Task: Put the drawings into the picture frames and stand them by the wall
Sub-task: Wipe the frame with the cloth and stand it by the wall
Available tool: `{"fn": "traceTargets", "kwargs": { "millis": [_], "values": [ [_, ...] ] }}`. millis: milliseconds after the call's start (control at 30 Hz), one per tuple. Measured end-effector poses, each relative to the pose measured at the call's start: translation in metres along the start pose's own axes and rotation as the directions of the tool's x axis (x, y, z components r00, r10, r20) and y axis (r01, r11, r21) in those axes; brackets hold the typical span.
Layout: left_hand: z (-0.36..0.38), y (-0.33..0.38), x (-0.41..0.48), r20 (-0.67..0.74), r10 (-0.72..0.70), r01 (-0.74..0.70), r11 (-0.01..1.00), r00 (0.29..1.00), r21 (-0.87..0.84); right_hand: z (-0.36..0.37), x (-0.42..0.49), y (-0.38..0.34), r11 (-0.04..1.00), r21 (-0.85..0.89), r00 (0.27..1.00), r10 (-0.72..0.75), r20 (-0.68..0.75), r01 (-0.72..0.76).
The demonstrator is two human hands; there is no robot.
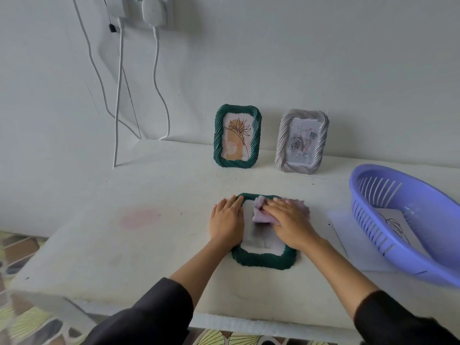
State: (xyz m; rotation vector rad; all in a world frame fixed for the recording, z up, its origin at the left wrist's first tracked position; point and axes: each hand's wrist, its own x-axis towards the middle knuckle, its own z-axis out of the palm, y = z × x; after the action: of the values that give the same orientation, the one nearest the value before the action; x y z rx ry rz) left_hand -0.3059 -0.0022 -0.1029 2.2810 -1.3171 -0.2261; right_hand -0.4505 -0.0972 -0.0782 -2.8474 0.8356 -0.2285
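The dark green frame (263, 260) lies flat on the white worktop (124, 257), close in front of me. Its middle looks white and grey.

My left grip (226, 221) rests flat on the frame's left side, with the fingers straight and close together. My right grip (290, 222) lies on a pale purple cloth (261, 215), with the fingers spread out flat on top of it. The cloth sits bunched up on the top part of the frame.

To my right is a purple basket (368, 220), tipped a bit. A drawing (395, 227) of a flower in black lines shows inside it. A white sheet (348, 235) sticks out from under the basket's left side. I cannot tell if the drawing and the sheet are one paper.

Farther back, two frames stand up by the wall (298, 58), side by side but apart. The second green frame (237, 136) on the left has a flower drawing in it. The grey frame (302, 141) on the right has a rose picture in it.

White cables (156, 83) hang down the wall on the left and reach the worktop.
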Motion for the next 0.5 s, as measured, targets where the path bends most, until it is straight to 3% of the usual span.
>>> {"fn": "traceTargets", "kwargs": {
  "millis": [200,400,500],
  "values": [
    [0.001,-0.001,0.002,-0.001,-0.006,0.006,1.0,1.0,-0.012,-0.013,-0.048,0.003,0.962,0.122,0.963,-0.254,0.089,0.243],
    [0.002,-0.001,0.002,0.005,-0.007,0.007,1.0,1.0,-0.005,-0.014,-0.009,0.008,0.999,0.023,0.999,-0.037,0.014,0.037],
    [0.001,-0.002,0.001,0.016,0.014,-0.014,1.0,1.0,0.019,0.0,-0.002,-0.014,0.991,0.074,0.993,-0.113,0.023,0.111]
  ]
}}
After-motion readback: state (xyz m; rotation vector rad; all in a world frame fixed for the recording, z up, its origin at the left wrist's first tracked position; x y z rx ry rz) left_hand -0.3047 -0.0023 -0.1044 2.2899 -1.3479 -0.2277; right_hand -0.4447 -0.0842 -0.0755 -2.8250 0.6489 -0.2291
